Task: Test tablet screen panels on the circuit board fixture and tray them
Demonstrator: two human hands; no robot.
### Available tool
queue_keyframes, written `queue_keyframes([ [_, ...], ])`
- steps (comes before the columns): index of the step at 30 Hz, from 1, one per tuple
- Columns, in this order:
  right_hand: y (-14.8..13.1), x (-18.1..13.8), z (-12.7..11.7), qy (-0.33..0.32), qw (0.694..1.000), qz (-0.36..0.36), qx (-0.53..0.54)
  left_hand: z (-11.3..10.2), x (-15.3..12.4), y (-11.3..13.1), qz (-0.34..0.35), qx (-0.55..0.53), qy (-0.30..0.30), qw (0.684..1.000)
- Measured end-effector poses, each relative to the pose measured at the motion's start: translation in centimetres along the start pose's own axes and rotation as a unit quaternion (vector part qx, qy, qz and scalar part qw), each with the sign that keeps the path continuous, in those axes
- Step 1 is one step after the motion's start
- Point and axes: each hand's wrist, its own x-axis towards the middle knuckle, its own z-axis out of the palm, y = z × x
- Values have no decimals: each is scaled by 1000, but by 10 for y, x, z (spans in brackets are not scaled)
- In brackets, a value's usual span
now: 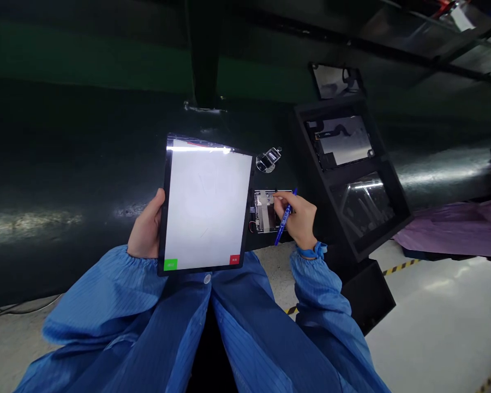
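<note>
Dark desk [77, 262] under overhead light; blue smock sleeves [106, 305] enter from below. Left hand [147, 224]: grip closed on the edge of a tablet [208, 207], white screen lit, held above the desk. Right hand [298, 221]: grip pinched on a blue pen [283, 224], held over a circuit board assembly [265, 210] on the desk. Black compartment tray [387, 155] stands just right, holding flat device panels [339, 142].

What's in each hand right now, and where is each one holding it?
The left hand grips a tablet by its left edge, near the bottom. The right hand pinches a blue pen by its barrel, above a circuit board.
</note>
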Motion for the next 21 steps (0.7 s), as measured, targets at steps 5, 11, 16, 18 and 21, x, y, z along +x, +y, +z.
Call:
queue_keyframes([
  [5, -34, 16, -4, -175, 984, 33, -3, 6, -3, -1, 8, 2, 8, 1000],
  [11, -51, 35, -2, -253, 949, 63, -176, 8, -5, 1, -1, 11, 28, 1000],
  [16, -57, 34, 2, -246, 944, 62, -212, 6, -2, 0, 0, -9, 11, 1000],
  [18, -53, 36, -1, -253, 948, 53, -186, 8, -2, 0, 3, -28, 6, 1000],
  [21, -40, 43, -8, -154, 983, 48, -90, 8, -2, 3, 8, -42, 15, 999],
])
